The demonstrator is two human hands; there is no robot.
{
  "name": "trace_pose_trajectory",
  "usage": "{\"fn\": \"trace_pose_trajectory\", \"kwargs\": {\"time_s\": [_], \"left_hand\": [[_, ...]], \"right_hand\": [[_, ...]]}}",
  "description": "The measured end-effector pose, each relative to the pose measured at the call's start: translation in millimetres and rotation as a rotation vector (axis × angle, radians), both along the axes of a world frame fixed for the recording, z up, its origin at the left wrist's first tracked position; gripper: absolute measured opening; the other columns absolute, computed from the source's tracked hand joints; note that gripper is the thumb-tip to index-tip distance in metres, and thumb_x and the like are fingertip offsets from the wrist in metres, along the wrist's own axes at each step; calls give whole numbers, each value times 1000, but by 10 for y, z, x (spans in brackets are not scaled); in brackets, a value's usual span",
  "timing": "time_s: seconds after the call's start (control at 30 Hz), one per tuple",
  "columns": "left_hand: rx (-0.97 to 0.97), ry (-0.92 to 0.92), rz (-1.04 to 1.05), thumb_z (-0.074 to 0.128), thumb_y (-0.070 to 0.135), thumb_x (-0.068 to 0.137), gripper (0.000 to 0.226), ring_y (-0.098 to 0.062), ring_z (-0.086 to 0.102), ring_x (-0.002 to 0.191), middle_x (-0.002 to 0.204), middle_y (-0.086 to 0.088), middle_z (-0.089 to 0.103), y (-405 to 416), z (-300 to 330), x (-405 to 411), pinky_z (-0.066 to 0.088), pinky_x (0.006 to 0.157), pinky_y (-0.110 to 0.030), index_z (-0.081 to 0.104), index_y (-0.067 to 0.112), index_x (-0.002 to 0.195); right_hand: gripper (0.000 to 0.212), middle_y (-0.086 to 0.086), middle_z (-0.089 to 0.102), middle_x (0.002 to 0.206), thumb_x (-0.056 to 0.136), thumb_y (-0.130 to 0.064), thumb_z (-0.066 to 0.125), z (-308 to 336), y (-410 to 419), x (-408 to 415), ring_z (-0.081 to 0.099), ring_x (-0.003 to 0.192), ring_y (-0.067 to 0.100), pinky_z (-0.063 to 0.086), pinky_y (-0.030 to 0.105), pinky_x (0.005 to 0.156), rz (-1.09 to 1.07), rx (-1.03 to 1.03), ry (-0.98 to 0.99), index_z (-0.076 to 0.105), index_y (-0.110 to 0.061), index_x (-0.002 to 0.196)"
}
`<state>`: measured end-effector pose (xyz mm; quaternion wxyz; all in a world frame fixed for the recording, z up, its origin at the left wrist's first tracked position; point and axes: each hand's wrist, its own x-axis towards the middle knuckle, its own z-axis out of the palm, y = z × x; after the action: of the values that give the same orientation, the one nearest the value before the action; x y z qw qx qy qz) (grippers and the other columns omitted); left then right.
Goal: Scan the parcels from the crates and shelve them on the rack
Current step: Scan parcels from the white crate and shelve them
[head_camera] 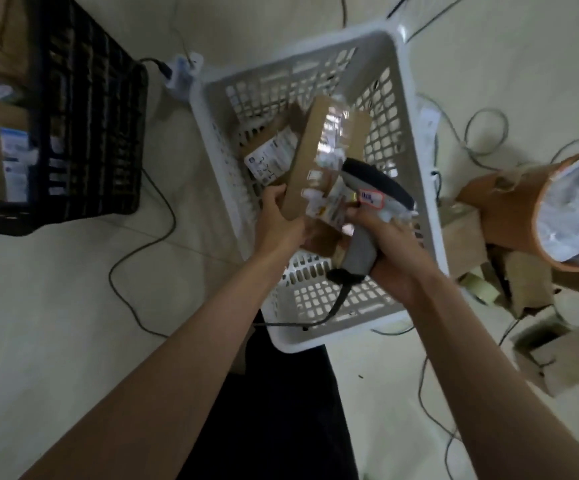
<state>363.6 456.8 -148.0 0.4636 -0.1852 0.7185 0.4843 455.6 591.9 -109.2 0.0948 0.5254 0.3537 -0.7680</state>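
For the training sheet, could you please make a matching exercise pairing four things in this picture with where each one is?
Things:
1. scanner
2. cardboard parcel
3. black crate
4. white crate

Places:
A. held in the left hand
B. on the floor, far left
C. held in the right hand
D. under both hands

Pairs: 1-C, 2-A, 3-B, 4-D

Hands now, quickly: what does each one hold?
Left hand: grips the taped cardboard parcel over the white crate.
Right hand: grips the barcode scanner.
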Motion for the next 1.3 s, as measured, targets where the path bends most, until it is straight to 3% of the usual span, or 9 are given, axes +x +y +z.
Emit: {"fn": "trace_pose_trajectory", "kwargs": {"time_s": [0.13, 0.27, 0.37, 0.53, 0.7, 0.87, 1.03, 1.13, 1.3], "left_hand": [[31, 25, -44, 72, 14, 91, 53, -6, 63, 103, 112, 19, 61, -205, 838, -18, 59, 91, -39, 46, 47, 125], [54, 104, -50, 73, 19, 92, 56, 10, 63, 90, 115, 17, 61, -485, 1870, -137, 57, 73, -21, 49, 40, 137], [93, 183, -23, 74, 23, 91, 55, 24, 58, 82, 111, 23, 57, -779, 2668, -249, 49, 63, -6, 49, 40, 136], [158, 255, 119, 71, 28, 93, 56, -7, 61, 110, 118, 21, 55, -1465, 3951, -272, 54, 75, -19, 42, 48, 136], [177, 358, 360, 70, 24, 94, 63, -17, 65, 111, 133, 1, 58, -2337, 5005, 1, 58, 85, -37, 42, 40, 147], [139, 568, 549, 69, 20, 95, 59, -22, 65, 113, 130, -7, 60, -3222, 6054, 389, 59, 90, -46, 44, 37, 146], [58, 804, 659, 71, 23, 93, 54, -16, 64, 112, 126, -2, 62, -4063, 6980, 765, 61, 78, -33, 49, 48, 136], [-29, 939, 694, 72, 24, 93, 54, -11, 67, 104, 123, 0, 64, -4544, 7445, 1002, 60, 76, -28, 50, 48, 136], [-166, 1084, 767, 70, 21, 94, 55, -27, 71, 95, 120, -2, 66, -5235, 8038, 1370, 59, 84, -39, 50, 45, 138]], "right_hand": [[36, 12, 72, 126, 97, -11, 65, 901, -84, 63, 68, 117, 27, 55, 48, 100, 6, 13, 6, 63, -10, 133], [33, 11, 73, 121, 97, -8, 65, 1917, -229, -75, 70, 113, 28, 59, 44, 94, 82, 51, 40, 63, -7, 129], [38, 18, 68, 129, 97, -8, 65, 2617, -386, -267, 65, 121, 35, 54, 51, 102, 125, 34, 63, 58, -2, 134], [38, 17, 69, 129, 96, -11, 66, 3766, -806, -580, 64, 122, 34, 51, 55, 104, 230, 69, 164, 60, -2, 132], [29, 14, 73, 122, 96, -13, 66, 4799, -1474, -798, 72, 109, 27, 57, 45, 98, 440, 41, 319, 64, -5, 124], [30, 24, 69, 123, 96, -11, 67, 5814, -2363, -899, 65, 114, 41, 49, 52, 103, 684, 101, 545, 65, -1, 124], [22, 5, 77, 110, 91, -18, 74, 6757, -3209, -868, 73, 98, 17, 57, 28, 77, 936, 162, 796, 73, -16, 114], [24, 7, 74, 99, 89, -17, 76, 7199, -3590, -828, 68, 89, 20, 54, 25, 69, 1049, 282, 898, 71, -9, 111], [26, 10, 72, 110, 93, -8, 70, 7787, -4108, -733, 69, 103, 21, 62, 29, 78, 1240, 422, 1107, 65, -18, 116]]}}
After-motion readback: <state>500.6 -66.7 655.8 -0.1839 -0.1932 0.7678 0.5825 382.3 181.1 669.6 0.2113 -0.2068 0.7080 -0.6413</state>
